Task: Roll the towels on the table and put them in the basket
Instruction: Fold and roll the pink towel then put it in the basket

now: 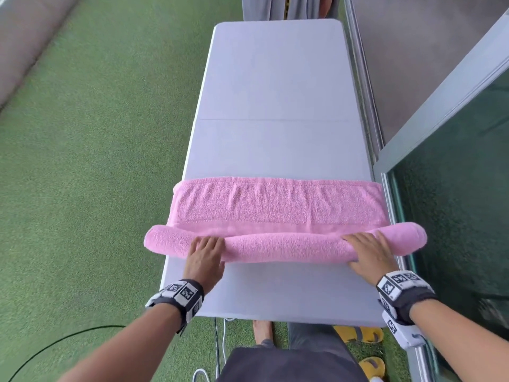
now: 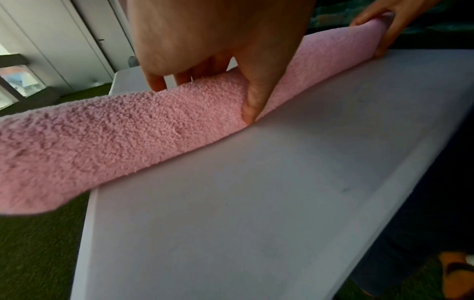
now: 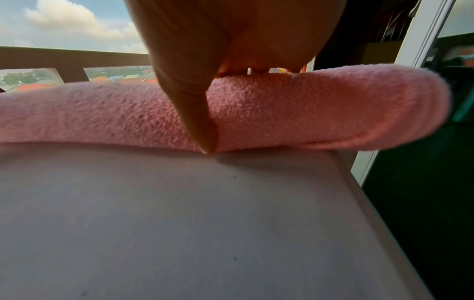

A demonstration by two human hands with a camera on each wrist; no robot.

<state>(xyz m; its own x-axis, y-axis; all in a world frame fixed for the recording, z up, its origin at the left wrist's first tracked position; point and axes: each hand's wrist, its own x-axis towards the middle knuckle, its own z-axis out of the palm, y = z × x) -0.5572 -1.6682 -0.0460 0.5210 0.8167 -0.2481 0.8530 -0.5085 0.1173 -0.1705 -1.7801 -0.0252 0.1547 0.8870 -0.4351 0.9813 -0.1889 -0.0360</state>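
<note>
- Pink terry cloth makes up the towel [image 1: 278,208], which is laid across the near half of the white folding table [image 1: 275,92]; its near portion is wound into a roll [image 1: 283,248] and its far portion is left flat beyond the grip.
- The roll is gripped by the left hand [image 1: 205,257] toward its left end, with the fingers [image 2: 156,81] curled over the top and the thumb [image 2: 252,101] pressed down the near side to the tabletop.
- The roll is gripped the same way by the right hand [image 1: 369,253] toward its right end: fingers draped over the top, thumb [image 3: 197,121] run down the near face to the table surface.
- Outside each grip, a stub of the roll is carried past the table's side edge and left unsupported.
- Between the two hands the roll is sagged flat against the table.
- Green artificial turf [image 1: 96,161] is seen left of the left hand, and a glass panel [image 1: 454,188] right of the right hand.
</note>
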